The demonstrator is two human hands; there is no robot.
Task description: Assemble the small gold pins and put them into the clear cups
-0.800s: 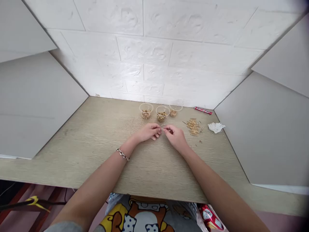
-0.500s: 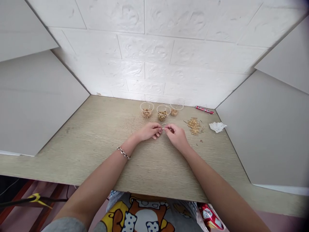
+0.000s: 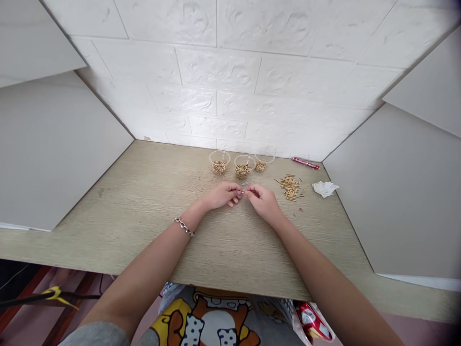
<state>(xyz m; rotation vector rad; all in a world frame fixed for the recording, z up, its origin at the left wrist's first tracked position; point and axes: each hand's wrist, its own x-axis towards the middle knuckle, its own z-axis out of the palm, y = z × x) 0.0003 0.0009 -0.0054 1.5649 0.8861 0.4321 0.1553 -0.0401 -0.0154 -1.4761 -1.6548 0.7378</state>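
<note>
My left hand (image 3: 224, 194) and my right hand (image 3: 260, 198) meet near the middle of the table, fingertips pinched on a small, thin metallic piece (image 3: 243, 191) between them. Its exact shape is too small to tell. Just beyond the hands stand three clear plastic cups with small gold-coloured parts: a left cup (image 3: 219, 166), a middle cup (image 3: 244, 170) and a right cup (image 3: 260, 166). Right of my right hand lies a pile of thin golden rods (image 3: 290, 187). Tiny bits (image 3: 203, 182) are scattered left of the cups.
A red tube-like packet (image 3: 306, 163) lies by the wall at the back right, with a crumpled white tissue (image 3: 324, 189) nearer. Grey panels stand at the left (image 3: 61, 144) and right (image 3: 399, 192) of the wooden table (image 3: 234, 254).
The view has shifted very slightly. Both hands keep nearly the same place and pinch; nothing else has visibly moved.
</note>
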